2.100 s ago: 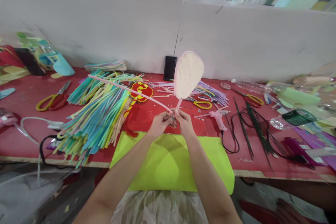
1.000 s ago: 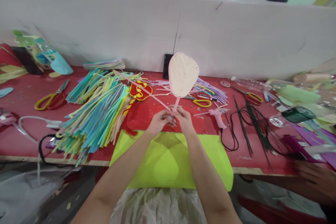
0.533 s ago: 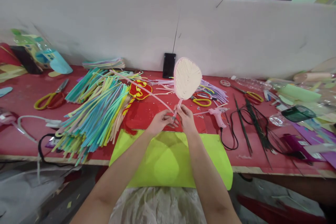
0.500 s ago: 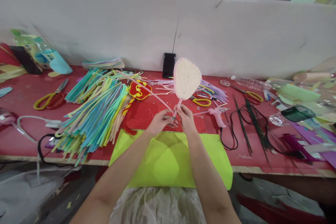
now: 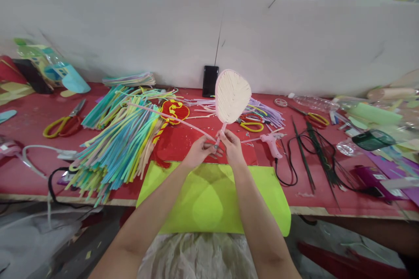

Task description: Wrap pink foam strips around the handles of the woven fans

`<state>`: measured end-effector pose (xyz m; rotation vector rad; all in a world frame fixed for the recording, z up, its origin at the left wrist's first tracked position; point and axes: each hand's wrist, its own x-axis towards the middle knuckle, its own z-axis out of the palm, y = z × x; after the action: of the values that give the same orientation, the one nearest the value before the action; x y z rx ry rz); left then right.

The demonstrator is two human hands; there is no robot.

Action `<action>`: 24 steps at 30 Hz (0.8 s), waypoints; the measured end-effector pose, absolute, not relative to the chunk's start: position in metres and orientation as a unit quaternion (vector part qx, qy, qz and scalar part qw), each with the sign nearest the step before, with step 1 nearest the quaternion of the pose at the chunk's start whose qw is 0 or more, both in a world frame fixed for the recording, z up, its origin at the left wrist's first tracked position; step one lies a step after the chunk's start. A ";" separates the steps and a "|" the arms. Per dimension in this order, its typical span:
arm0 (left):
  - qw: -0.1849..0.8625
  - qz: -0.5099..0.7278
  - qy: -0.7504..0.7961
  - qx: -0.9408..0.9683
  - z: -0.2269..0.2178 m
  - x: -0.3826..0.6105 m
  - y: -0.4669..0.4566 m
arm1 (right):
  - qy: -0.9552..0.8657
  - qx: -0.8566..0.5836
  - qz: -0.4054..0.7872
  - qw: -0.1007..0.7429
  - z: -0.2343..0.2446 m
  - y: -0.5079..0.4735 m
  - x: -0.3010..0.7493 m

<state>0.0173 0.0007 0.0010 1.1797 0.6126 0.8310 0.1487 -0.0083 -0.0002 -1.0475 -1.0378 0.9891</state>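
Note:
A small cream fan [image 5: 231,95] with a pink rim stands upright above the red table [image 5: 29,170]. My right hand [image 5: 233,148] pinches its short pink stem just below the blade. My left hand [image 5: 199,151] holds a long pink strip [image 5: 163,115] at the same stem; the strip runs up and to the left over the pile of coloured strips [image 5: 121,141]. Both hands touch each other at the stem, over the far edge of a lime-green sheet [image 5: 212,200].
Yellow-handled scissors [image 5: 63,123] lie at the left, another pair [image 5: 252,126] behind the fan. A pink glue gun [image 5: 271,143] with black cord, dark wires [image 5: 319,157], a black phone [image 5: 210,81] against the white partition, and a red-and-yellow ornament [image 5: 175,111] surround the hands.
The fan has turned and tilted slightly in my hands. The free end of the pink strip has swung about over the strip pile. Both hands stay at the stem.

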 end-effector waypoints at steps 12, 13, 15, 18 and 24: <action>0.617 0.403 0.317 0.597 0.000 0.020 0.000 | -0.490 -0.461 0.401 0.622 0.006 -0.010 0.150; 0.595 0.408 0.323 0.612 0.000 0.020 0.000 | -0.493 -0.459 0.399 0.622 0.006 -0.010 0.150; 0.551 0.418 0.331 0.643 0.000 0.020 0.000 | -0.496 -0.457 0.397 0.622 0.004 -0.008 0.150; 0.494 0.425 0.338 0.679 -0.001 0.020 -0.001 | -0.493 -0.460 0.391 0.626 -0.001 -0.006 0.150; 0.426 0.440 0.378 0.695 -0.005 0.021 -0.003 | -0.485 -0.468 0.379 0.634 -0.004 -0.005 0.147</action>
<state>0.0208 -0.0033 -0.0050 1.7370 0.9441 1.0989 0.1474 -0.0048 -0.0043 -1.0707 -1.1091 0.8671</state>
